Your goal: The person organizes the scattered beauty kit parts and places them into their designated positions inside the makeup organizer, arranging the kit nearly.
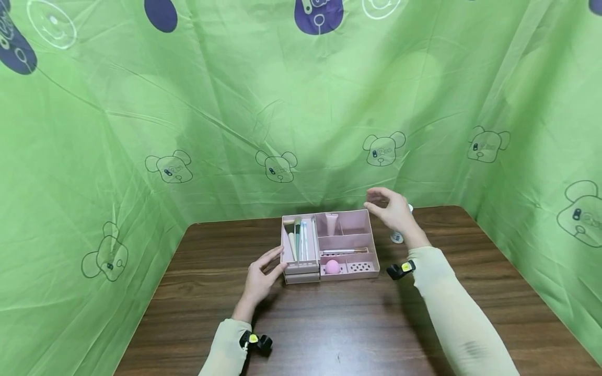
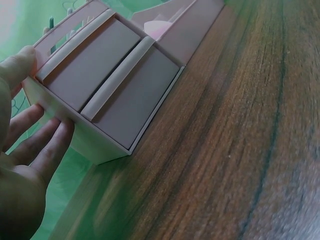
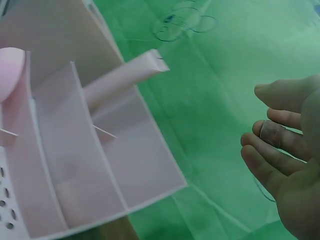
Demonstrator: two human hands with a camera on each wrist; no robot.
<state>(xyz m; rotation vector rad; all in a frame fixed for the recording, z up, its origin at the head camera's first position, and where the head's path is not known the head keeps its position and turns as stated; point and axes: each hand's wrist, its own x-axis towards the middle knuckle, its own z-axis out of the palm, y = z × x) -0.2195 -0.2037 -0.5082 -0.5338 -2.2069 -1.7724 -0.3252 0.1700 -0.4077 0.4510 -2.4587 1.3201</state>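
Note:
A pink desk organizer with two small drawers at its left front stands on the table. Makeup brushes lie in its left top section; a squeeze tube leans in a back compartment. In front, a pink ball-shaped sponge sits beside a slot with pen-like sticks behind it. My left hand touches the organizer's left side with nearly straight fingers, thumb at the front upper corner. Above and right of the back right corner, my right hand hangs loosely bent, holding nothing.
A white bottle-like item stands on the wooden table to the organizer's right, partly hidden by my right hand and forearm. Green printed cloth encloses the back and both sides, close behind the organizer.

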